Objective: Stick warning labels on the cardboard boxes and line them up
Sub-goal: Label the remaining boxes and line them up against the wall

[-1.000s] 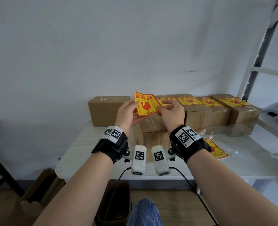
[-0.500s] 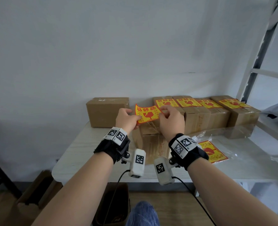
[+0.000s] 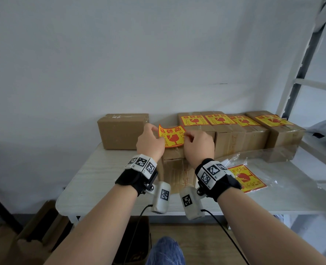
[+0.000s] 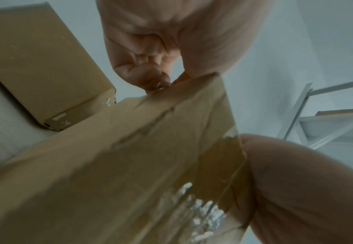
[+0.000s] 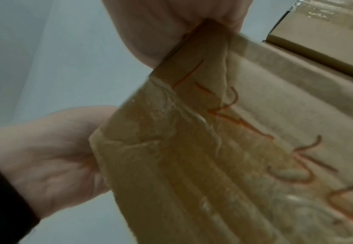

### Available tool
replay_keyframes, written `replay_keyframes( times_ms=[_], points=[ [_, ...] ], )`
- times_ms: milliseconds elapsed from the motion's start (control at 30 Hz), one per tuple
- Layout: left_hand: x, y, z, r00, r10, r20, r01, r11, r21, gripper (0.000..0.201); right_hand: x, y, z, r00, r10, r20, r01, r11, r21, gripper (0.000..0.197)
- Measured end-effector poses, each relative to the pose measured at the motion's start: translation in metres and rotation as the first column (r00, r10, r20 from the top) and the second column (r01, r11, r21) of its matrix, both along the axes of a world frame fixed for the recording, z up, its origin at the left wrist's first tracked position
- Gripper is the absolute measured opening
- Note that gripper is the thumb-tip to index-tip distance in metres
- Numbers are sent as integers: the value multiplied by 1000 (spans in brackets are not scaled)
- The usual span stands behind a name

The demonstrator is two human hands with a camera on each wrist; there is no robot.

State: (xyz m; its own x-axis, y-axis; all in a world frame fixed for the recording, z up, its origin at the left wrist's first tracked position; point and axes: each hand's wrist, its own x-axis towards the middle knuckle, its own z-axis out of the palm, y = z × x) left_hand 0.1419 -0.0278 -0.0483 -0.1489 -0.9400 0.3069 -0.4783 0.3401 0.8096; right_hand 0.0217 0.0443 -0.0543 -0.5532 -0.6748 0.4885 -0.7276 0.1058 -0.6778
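I am pinching a glossy yellow paper label (image 3: 171, 136) over a matt brown cardboard box (image 3: 174, 165) with shiny, wrinkled tape (image 5: 192, 132). Crinkly clear plastic film (image 3: 257, 161) is lying on the pale wood-grain table (image 3: 93, 180).

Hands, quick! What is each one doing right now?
Left hand: pinching the left edge of the yellow label.
Right hand: pinching the label's right edge.

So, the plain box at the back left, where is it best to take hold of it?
Probably by its two short ends, one hand each, coming from the front: the unlabelled box lies long side toward the person, its left end free and a gap on the right.
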Motion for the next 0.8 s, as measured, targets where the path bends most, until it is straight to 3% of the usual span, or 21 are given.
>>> replay_keyframes(
  times_ms=[533, 800],
  points=[
    [-3, 4, 2, 1000, 9, 27, -9, 1000, -15, 25, 2, 2, 4, 998, 1, -62, 2, 999, 46, 27],
    [-5, 5, 5, 994, 15, 108, -14, 1000, -5, 30, 4, 2, 7, 994, 3, -110, 9, 995, 101, 26]
  ],
)
